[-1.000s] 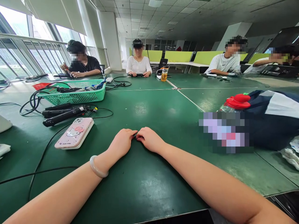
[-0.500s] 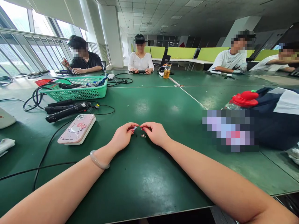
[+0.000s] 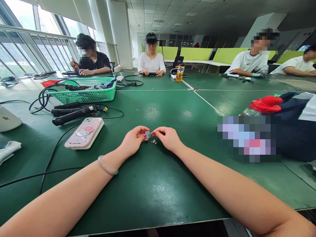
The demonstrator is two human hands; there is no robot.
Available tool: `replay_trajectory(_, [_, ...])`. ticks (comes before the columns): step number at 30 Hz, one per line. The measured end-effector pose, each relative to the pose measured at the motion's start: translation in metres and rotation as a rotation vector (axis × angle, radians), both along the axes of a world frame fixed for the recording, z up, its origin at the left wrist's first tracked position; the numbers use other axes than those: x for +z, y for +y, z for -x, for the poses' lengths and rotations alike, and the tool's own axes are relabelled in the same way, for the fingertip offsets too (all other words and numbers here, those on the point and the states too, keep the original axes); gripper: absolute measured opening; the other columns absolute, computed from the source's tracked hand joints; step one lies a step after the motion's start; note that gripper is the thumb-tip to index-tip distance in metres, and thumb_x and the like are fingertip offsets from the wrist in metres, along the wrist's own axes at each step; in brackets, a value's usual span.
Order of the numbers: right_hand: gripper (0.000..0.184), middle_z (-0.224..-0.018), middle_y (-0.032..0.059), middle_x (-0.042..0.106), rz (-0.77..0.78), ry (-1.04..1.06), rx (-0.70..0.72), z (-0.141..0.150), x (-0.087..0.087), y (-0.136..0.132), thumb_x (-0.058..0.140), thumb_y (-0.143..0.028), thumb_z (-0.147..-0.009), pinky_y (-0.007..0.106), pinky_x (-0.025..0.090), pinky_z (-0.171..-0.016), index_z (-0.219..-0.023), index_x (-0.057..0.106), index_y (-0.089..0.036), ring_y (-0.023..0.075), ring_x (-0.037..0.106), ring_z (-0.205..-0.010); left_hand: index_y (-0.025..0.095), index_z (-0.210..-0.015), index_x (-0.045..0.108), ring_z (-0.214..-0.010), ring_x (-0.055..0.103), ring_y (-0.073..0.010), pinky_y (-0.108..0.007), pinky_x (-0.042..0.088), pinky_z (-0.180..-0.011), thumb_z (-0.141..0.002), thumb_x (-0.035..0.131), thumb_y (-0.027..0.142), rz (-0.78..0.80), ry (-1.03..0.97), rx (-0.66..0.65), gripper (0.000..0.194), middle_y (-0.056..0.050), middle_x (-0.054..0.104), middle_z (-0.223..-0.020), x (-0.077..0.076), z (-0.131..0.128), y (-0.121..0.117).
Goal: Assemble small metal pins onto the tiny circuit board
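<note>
Between the thumb and fingers of my left hand point(image 3: 134, 140) is a small flat grey-blue piece point(image 3: 147, 134), its exact kind too small to make out. Thumb and forefinger of my right hand point(image 3: 168, 137) are pinched together at the right edge of that piece; a tiny light-coloured bit seems to be at their tips, but I cannot tell what it is. Just below the fingertips, a little heap of tiny pale and brownish parts point(image 3: 154, 142) lies on the green table point(image 3: 153, 184). A pale bangle point(image 3: 107, 166) circles my left wrist.
To the left lie a pink phone-shaped case point(image 3: 84, 133), black handheld devices point(image 3: 74, 114), cables and a green basket point(image 3: 84, 96). A red-lidded bottle point(image 3: 265, 104) and dark bag point(image 3: 293, 131) stand right. Several people sit across the table, near a bottle of amber liquid point(image 3: 180, 73).
The grey-blue piece has turned to show its flat face in my left hand. My right fingertips have closed in a pinch beside it. The whole view has shifted slightly.
</note>
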State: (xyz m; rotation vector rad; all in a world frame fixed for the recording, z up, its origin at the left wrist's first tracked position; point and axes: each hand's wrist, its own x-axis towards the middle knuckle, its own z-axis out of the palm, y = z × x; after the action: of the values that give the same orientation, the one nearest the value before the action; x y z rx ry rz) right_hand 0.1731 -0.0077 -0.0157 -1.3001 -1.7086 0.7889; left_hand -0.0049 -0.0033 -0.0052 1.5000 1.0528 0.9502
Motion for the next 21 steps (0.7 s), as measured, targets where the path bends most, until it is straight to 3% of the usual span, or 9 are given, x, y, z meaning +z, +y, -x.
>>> replay_trajectory(8, [0.02,-0.075,0.0007,0.068,0.005,-0.013,0.042,0.0021,-0.0011,-0.0017,0.057,-0.032,-0.083,0.022,0.043,-0.064,-0.08,0.07,-0.017,0.0117,0.058,-0.067,0.018,-0.098,0.058,-0.093,0.062,-0.0157,-0.035,0.048,-0.093,-0.079,0.055,0.029,-0.134,0.125,-0.016,0.023,-0.005,0.066,-0.096,-0.0035,0.002,0.0014])
replay_trajectory(14, [0.019,-0.078,0.0013,0.068,-0.015,-0.01,0.052,0.0005,-0.0002,-0.0022,0.056,-0.03,-0.083,0.023,0.044,-0.068,-0.08,0.07,-0.018,0.0125,0.059,-0.071,0.02,-0.095,0.06,-0.079,0.059,-0.0134,-0.029,0.05,-0.078,-0.076,0.061,0.032,-0.217,0.32,0.077,0.022,0.0,0.061,-0.082,-0.0016,0.0045,-0.0003])
replay_trajectory(18, [0.02,-0.076,0.0013,0.068,-0.011,-0.025,0.055,0.0006,-0.0007,-0.0027,0.056,-0.03,-0.083,0.023,0.043,-0.067,-0.079,0.07,-0.017,0.0125,0.058,-0.07,0.019,-0.096,0.062,-0.065,0.057,-0.0119,-0.028,0.05,-0.069,-0.073,0.062,0.031,-0.136,0.268,0.082,0.025,0.001,0.058,-0.073,0.0001,0.0062,0.0006])
replay_trajectory(21, [0.02,-0.076,0.0009,0.067,-0.006,-0.029,0.057,0.0015,-0.0004,-0.0029,0.056,-0.031,-0.083,0.023,0.042,-0.066,-0.079,0.07,-0.018,0.0119,0.057,-0.068,0.019,-0.101,0.066,-0.07,0.063,-0.0142,-0.031,0.052,-0.076,-0.073,0.062,0.028,-0.083,0.241,0.066,0.029,-0.001,0.065,-0.079,0.0007,0.0065,0.001])
